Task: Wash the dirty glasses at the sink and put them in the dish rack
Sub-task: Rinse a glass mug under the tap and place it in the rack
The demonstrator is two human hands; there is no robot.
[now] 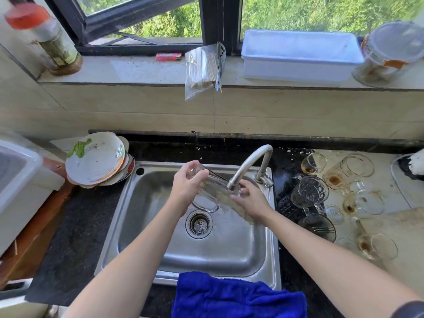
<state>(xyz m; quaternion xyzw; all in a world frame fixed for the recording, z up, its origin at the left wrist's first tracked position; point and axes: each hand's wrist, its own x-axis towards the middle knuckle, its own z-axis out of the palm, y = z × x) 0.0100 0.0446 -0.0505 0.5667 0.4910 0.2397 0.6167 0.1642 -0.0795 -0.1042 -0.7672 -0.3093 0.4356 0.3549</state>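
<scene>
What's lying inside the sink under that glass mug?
Only the drain strainer shows on the steel floor of the sink below the glass mug. Forearms hide parts of it; a blue cloth covers the front rim.

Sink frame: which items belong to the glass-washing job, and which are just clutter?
Job:
- left hand and right hand, holding a glass under the tap
- sink
- dirty glasses on the right counter

Lying about:
- stacked bowls
- blue cloth, untouched
- lighter
- bag of sticks
- white tub
- jar
- red-capped bottle
</scene>
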